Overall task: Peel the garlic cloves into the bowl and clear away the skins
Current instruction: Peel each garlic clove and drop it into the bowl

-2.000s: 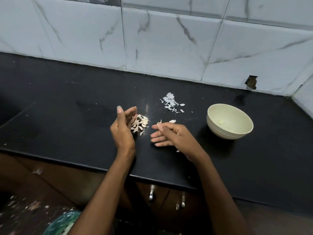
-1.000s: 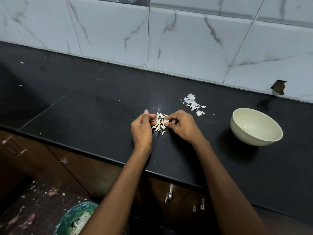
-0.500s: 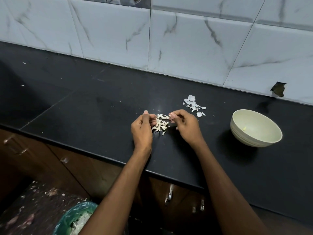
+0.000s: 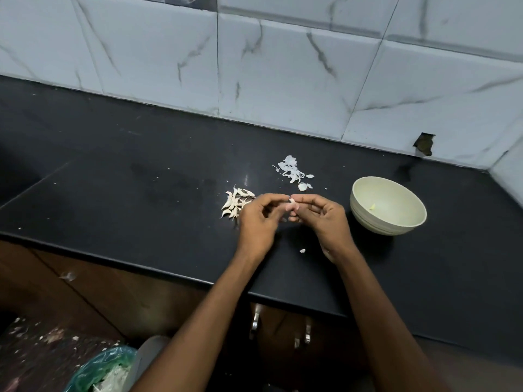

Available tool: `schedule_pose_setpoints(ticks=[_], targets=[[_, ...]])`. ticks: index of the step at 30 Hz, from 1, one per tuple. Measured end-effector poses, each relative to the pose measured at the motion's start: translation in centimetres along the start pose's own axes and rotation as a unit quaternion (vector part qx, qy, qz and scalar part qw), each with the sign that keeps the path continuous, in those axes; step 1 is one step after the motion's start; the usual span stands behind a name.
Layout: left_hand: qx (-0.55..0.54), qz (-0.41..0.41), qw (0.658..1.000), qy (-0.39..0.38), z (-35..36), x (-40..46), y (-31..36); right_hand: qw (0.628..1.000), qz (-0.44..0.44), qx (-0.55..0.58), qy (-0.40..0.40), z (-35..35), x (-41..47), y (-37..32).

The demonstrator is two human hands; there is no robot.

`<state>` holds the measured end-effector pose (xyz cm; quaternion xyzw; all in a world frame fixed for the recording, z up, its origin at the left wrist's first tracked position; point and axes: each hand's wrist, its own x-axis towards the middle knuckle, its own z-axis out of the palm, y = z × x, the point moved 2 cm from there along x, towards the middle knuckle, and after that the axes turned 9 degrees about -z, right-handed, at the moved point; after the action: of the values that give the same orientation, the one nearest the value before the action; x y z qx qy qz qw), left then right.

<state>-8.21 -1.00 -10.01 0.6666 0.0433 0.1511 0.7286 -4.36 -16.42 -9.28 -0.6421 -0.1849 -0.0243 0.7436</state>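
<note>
Both hands up over the black counter [image 4: 141,193], one garlic clove [image 4: 293,205] pinched btwn them: right hand [image 4: 325,219] fingertips closed on it, left hand [image 4: 259,222] curled w/ thumb + finger at its tip. Pile of unpeeled cloves [image 4: 236,203] just left of them, loose skins [image 4: 293,172] behind, pale bowl [image 4: 387,205] to the right w/ a small bit inside
</note>
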Motion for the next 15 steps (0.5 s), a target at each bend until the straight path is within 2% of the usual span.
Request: schedule_pose_setpoints(ticks=[4,10,15], targets=[[-0.007,-0.018,1.0,-0.003,1.12,0.57,-0.34,1.0,0.021,0.01,0.01,-0.79,-0.46,0.12],[-0.099,-0.072,0.992,0.01,0.58,0.93,-0.82,0.998,0.041,0.042,0.031,-0.99,-0.15,-0.24],[-0.037,-0.058,0.997,-0.042,0.87,0.46,-0.73,0.995,0.032,0.062,0.065,-1.01,-0.35,-0.36]])
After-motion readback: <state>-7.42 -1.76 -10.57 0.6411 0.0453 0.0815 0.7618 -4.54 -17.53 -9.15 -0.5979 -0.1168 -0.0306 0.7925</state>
